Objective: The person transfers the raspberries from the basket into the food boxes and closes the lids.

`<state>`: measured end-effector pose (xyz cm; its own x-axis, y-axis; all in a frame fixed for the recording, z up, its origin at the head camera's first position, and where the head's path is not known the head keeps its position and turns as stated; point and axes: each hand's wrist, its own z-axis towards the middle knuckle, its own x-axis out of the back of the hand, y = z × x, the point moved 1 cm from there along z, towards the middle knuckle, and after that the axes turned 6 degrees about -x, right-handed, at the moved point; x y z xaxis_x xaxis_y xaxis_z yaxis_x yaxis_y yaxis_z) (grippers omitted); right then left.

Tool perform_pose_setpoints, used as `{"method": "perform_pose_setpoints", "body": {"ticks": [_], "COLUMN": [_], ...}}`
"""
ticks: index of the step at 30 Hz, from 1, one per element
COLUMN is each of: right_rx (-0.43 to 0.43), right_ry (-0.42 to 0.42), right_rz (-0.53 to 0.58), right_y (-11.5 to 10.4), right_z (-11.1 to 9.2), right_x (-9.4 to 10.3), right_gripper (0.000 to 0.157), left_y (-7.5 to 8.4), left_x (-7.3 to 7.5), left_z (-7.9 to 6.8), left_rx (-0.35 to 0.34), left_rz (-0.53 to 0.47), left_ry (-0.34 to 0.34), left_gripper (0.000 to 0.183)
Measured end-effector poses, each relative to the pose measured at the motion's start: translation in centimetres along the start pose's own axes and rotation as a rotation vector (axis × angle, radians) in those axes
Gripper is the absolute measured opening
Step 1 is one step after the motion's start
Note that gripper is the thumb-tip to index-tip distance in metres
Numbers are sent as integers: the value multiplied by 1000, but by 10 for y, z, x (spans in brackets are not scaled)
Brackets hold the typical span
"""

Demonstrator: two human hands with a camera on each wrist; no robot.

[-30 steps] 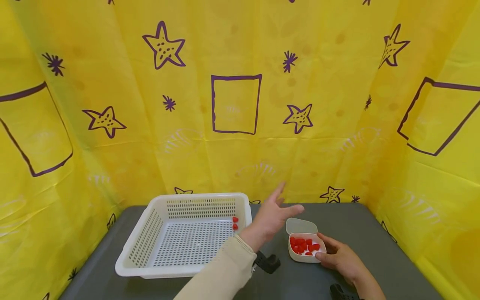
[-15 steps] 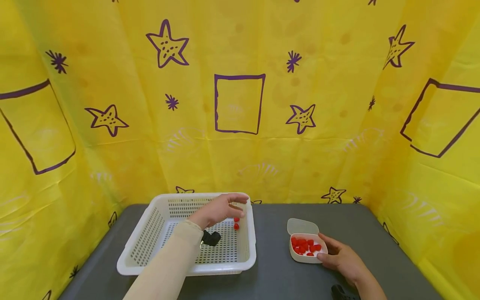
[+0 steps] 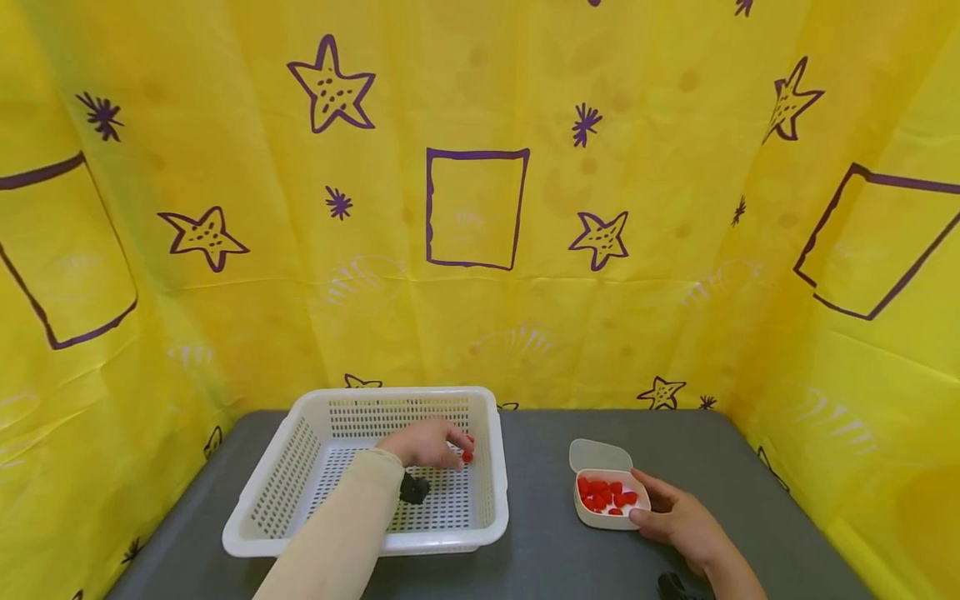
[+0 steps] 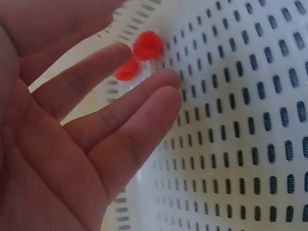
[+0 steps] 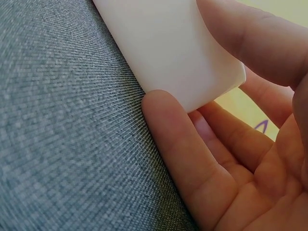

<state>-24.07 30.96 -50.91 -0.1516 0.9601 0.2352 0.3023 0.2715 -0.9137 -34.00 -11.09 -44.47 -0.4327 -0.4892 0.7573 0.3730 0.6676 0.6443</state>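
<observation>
My left hand (image 3: 426, 442) is inside a white perforated plastic basket (image 3: 497, 475), reaching toward its right side. Its fingers are slightly bent and apart, with nothing between them. Two small red pieces with bumpy edges lie there; in the left wrist view one red piece (image 4: 148, 45) is fully seen, while a second red piece (image 4: 127, 71) is partly behind a fingertip. On the right, my right hand (image 3: 686, 523) grips the right side of a small white box (image 3: 600, 522), thumb at the front corner. Several red pieces (image 3: 600, 493) fill it. The translucent lid (image 3: 600, 456) is folded back.
Both containers stand on a dark grey cloth-covered table (image 3: 536, 492), a gap of bare cloth between them. A yellow curtain (image 3: 480, 333) with purple drawings encloses the back and sides. A black wrist device (image 3: 414, 489) sits below my left wrist.
My left hand has swung left from between the containers, over the basket's right rim, then down into the basket beside the red pieces. My right hand has stayed on the box.
</observation>
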Motion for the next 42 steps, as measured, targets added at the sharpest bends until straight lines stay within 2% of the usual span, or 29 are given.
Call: {"method": "perform_pose_setpoints", "body": {"ticks": [3,10,17,21,35,42], "right_rx": [-5,-10,-10,-9,-12,-9], "right_ry": [0,21,8,16,8,4], "right_rz": [4,-8,-2,-7,-14,-13], "right_y": [1,2,-1,-5,-4,-1], "right_z": [1,4,1,1,0,0], "right_x": [0,1,2,2,2,1], "right_gripper": [80,82,82,83,84,82], "left_y": [-2,-1,1,2,3,-3], "left_x": [-1,-2,-3,-3,-9,-13], "left_z": [0,1,6,7,9,8], "left_rx": [4,24,24,30,-18,45], "left_rz": [54,27,116,173,239,194], "left_ry": [-11,-26,-110,-153,-145,-83], "left_gripper": [27,30,44,43,13,18]}}
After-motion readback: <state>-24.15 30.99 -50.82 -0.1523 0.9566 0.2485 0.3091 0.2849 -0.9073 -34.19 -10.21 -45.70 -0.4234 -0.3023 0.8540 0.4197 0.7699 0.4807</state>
